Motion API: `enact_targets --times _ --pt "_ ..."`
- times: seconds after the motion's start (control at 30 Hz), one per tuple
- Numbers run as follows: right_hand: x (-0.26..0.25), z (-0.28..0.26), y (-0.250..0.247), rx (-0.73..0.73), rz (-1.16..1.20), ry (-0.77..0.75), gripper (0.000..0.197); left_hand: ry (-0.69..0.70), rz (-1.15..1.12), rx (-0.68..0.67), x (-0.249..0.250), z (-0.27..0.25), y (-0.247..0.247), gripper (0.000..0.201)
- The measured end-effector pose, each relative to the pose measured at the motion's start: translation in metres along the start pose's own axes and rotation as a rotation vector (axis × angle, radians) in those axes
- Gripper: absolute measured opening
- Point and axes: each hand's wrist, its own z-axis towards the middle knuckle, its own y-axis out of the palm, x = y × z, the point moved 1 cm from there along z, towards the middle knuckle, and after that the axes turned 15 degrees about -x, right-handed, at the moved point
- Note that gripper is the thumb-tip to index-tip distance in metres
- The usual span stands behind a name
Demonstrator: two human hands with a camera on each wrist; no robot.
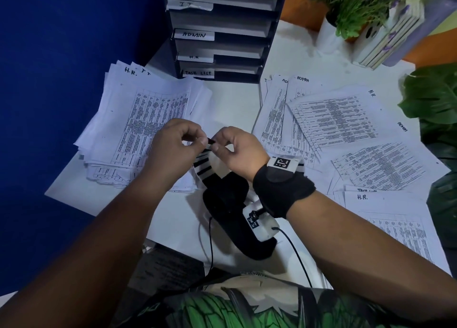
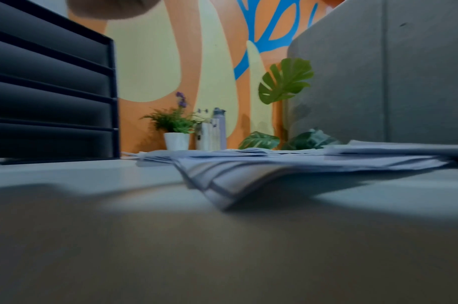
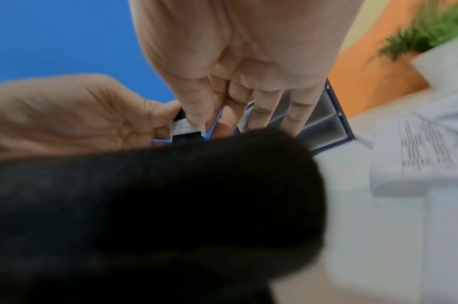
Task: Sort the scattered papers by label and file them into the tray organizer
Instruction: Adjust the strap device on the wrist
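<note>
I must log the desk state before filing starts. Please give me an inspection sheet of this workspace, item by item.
Surface: white desk, mostly covered by sheets.
Job's things: tray organizer at the back, slots tagged IT, ADMIN, H.R., TASK LIST; left paper pile and right paper spread, unsorted, with handwritten labels.
Clutter: wrist camera band, off the left wrist, lying on the desk.
Grippers: left hand and right hand both pinch the band's striped strap.
Cables: black cable runs from the band's white module towards the person.
Surroundings: potted plant, blue wall.
</note>
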Motion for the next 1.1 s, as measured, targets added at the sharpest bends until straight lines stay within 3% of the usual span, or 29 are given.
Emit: enact_targets --times 0.1,0.2,0.3,0.47,0.63,0.8,0.87,0.97,1.03,1.1 --pt "-0.001 -0.001 -0.004 0.039 -0.13 -0.025 0.015 0.009 0.079 -0.031 0.001 0.002 0.004 0.008" --pt "-0.005 -0.004 -0.005 0.091 -0.023 -0.083 0.018 0.017 0.16 -0.008 0.004 0.004 0.005 0.007" --pt "-0.007 -0.002 -0.001 0.079 -0.071 -0.136 0.013 0.027 0.114 -0.007 0.008 0.004 0.004 0.014" --pt "-0.008 0.001 0.002 -0.013 -0.196 -0.096 0.017 0.025 0.059 -0.033 0.006 0.005 0.003 0.019" --pt "-0.01 -0.002 -0.01 0.077 -0.098 -0.151 0.01 0.015 0.034 -0.053 0.006 0.0 0.001 0.013" --pt "-0.009 -0.001 -0.016 0.109 -0.065 -0.133 0.005 -0.041 -0.171 0.079 0.016 -0.037 0.006 0.012" --pt "-0.008 -0.004 -0.019 0.117 -0.046 -0.156 0.005 -0.245 -0.247 -0.069 0.008 -0.066 0.016 0.022" --pt "-0.008 -0.012 -0.024 0.116 -0.025 -0.186 0.01 -0.478 -0.315 -0.473 -0.007 -0.099 0.039 0.012" --pt "-0.009 -0.018 -0.029 0.077 -0.027 -0.171 0.017 -0.504 -0.45 -0.555 -0.016 -0.102 0.051 0.015" --pt "-0.008 -0.024 -0.032 0.058 -0.079 -0.215 0.016 -0.472 -0.524 -0.556 -0.016 -0.095 0.061 0.023"
